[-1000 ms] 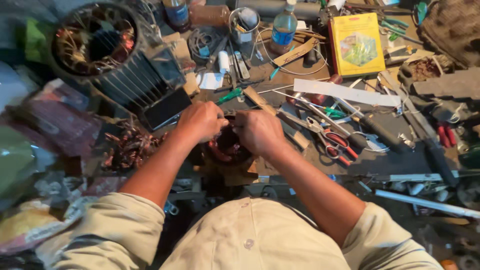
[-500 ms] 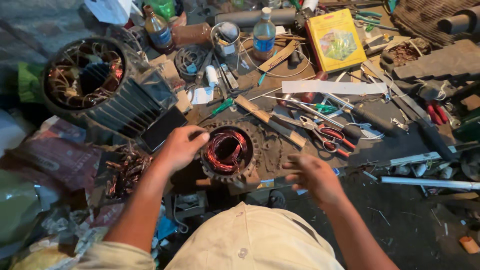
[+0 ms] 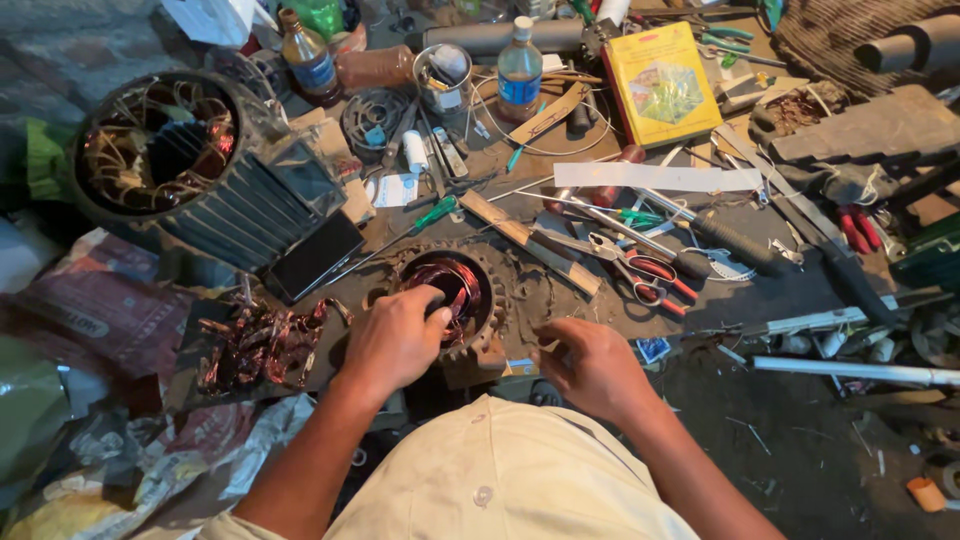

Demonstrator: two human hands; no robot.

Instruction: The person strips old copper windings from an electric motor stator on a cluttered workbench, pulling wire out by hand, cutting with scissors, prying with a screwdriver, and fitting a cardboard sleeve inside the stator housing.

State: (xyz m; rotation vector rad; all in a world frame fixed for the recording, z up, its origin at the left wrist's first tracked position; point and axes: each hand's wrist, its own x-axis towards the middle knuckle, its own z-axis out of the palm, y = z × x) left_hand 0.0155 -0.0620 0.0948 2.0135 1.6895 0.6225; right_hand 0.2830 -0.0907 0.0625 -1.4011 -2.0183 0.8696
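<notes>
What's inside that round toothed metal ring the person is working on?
Inside the toothed ring sit reddish copper wire coils. The left hand covers its near-left side, so the windings there are hidden.

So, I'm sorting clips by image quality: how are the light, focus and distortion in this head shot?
Head view: warm light is strongest mid-bench around the small stator, falling off into dark corners, lower right above all; both hands look sharp, without motion blur; the wide lens bends things near the edges, such as the large motor housing; slight glare on the white strip.
</notes>
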